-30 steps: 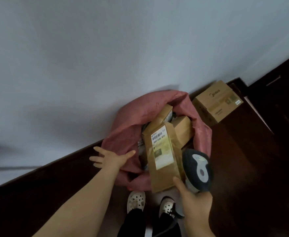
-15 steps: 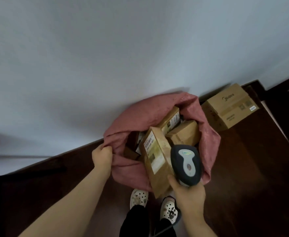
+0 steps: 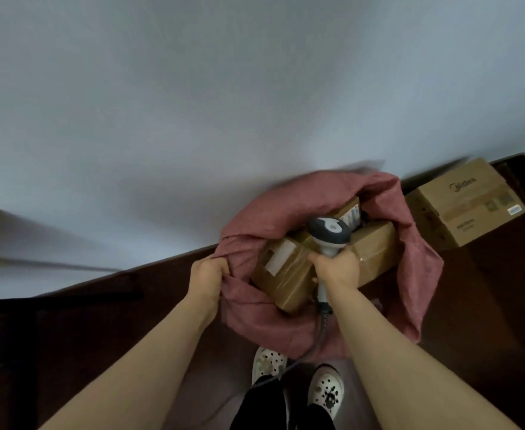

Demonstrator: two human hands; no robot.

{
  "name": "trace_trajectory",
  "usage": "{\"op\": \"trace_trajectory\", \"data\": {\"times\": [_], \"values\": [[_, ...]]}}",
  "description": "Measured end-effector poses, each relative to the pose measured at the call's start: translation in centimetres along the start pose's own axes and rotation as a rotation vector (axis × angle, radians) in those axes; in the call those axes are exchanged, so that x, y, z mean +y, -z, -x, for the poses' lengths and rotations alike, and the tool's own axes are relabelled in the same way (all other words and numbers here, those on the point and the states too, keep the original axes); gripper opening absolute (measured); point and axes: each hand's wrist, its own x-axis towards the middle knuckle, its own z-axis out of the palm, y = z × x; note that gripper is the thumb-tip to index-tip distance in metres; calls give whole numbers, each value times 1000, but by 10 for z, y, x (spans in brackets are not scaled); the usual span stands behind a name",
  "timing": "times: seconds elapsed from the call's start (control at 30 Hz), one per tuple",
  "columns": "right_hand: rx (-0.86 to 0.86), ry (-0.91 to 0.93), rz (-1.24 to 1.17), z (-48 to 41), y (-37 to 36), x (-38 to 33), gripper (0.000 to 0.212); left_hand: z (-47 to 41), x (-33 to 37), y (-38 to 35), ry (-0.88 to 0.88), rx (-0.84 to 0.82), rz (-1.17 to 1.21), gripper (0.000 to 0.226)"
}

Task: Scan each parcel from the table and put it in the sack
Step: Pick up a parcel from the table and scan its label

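At frame centre, the left hand (image 3: 209, 272) grips the pink sack's (image 3: 416, 274) rim; the right hand (image 3: 335, 268) holds the barcode scanner (image 3: 328, 232) against a cardboard parcel (image 3: 289, 274) inside.

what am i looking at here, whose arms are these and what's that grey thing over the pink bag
No machine here: one camera sits on a person's head and looks down, so both arms are that person's own. The left hand grips the rim of the pink sack, which stands on a dark floor. The right hand grips the handle of a grey barcode scanner. Beneath it a taped brown parcel lies in the sack's mouth, among other parcels. Whether that hand also holds the parcel is unclear. A bigger cardboard box stands on the floor right of the sack.
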Motion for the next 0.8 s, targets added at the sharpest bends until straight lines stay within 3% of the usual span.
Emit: {"op": "trace_trajectory", "data": {"times": [0.13, 0.2, 0.27, 0.37, 0.57, 0.67, 0.8], "values": [[63, -59, -42, -8, -12, 19, 28, -6, -7, 3, 30, -43, 82, 25], [47, -51, -159, -9, -16, 19, 52, -10, -9, 6, 24, -62, 55, 19], [15, -81, -258, -7, -16, 18, 64, -16, -12, 11, 5, -67, -3, 15], [17, -84, -201, 14, -3, 25, 54, -20, -17, 20, -28, -107, -173, 32], [27, -113, -476, 78, 36, 42, 9, 5, -13, 27, 73, -196, -249, 74], [-11, -88, -544, 116, 42, 47, 7, 26, -13, 39, 97, -200, -283, 82], [-69, -23, -579, 176, 44, 66, 7, 67, -18, 66, -48, -220, -424, 85]]}}
